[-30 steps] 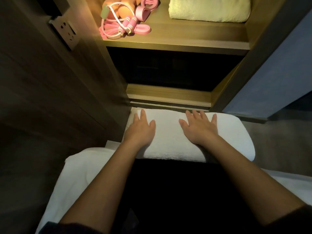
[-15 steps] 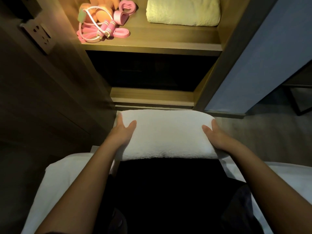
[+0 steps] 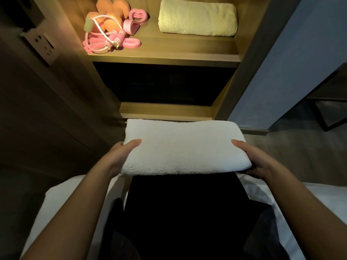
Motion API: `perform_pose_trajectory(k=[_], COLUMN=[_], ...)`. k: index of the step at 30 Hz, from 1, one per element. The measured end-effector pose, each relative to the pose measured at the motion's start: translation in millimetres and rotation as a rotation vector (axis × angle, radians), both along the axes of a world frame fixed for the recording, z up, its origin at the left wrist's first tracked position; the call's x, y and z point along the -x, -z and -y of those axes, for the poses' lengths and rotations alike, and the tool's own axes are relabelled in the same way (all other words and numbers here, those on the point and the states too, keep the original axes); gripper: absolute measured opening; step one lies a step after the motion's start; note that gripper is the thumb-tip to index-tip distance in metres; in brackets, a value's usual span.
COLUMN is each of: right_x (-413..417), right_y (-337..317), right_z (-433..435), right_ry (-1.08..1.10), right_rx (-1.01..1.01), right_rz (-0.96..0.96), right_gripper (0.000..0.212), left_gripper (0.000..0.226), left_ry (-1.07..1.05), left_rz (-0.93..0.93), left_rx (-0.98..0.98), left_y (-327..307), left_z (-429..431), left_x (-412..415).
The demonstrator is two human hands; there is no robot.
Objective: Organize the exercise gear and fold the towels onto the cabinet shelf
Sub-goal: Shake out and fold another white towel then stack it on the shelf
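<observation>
Gripping white towel — left hand, right hand.

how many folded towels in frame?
2. White towel, gripped at its ends by left hand and right hand; yellow towel on the lit shelf, right side. The dark lower compartment could hide more.

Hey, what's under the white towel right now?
The left hand and right hand grip the towel at its ends, thumbs on top; their fingers reach under it, mostly hidden. Dark clothing shows below its near edge; the rest beneath is covered.
</observation>
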State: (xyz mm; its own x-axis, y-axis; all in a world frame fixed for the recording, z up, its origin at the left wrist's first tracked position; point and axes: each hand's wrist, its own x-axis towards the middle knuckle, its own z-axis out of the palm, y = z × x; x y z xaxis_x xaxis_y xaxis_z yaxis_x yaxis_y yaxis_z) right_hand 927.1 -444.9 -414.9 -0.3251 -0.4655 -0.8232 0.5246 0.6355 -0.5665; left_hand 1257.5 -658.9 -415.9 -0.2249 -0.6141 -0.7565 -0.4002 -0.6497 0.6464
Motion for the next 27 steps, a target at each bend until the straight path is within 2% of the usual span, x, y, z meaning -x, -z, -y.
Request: perform_pose_trajectory(k=[4, 6, 8, 14, 19, 23, 27], right_x=[8, 17, 30, 72, 120, 160, 190], right_y=[-11, -20, -29, -50, -66, -74, -70], right_z=[21, 40, 62, 149, 228, 276, 306], right_ry=[0.034, 0.061, 0.063, 0.075, 0.092, 0.102, 0.134], right_rx=[0.146, 0.189, 0.197, 0.256, 0.319, 0.349, 0.390], right_rz=[-0.016, -0.108, -0.229, -0.487, -0.669, -0.779, -0.849], right_gripper=[0.031, 0.028, 0.036, 0.038, 0.047, 0.046, 0.039], left_gripper=[0.075, 0.081, 0.081, 0.075, 0.054, 0.056, 0.059], left_ry=[-0.060, -0.041, -0.003, 0.017, 0.100, 0.106, 0.061], left_rz=[-0.015, -0.024, -0.033, -0.054, -0.154, -0.274, -0.317], left_rx=[0.128, 0.159, 0.245, 0.552, 0.736, 0.751, 0.725], left_y=[-3, -11, -20, -53, -77, -83, -71], left_z=[20, 39, 61, 146, 220, 268, 300], left_x=[9, 20, 35, 100, 169, 212, 247])
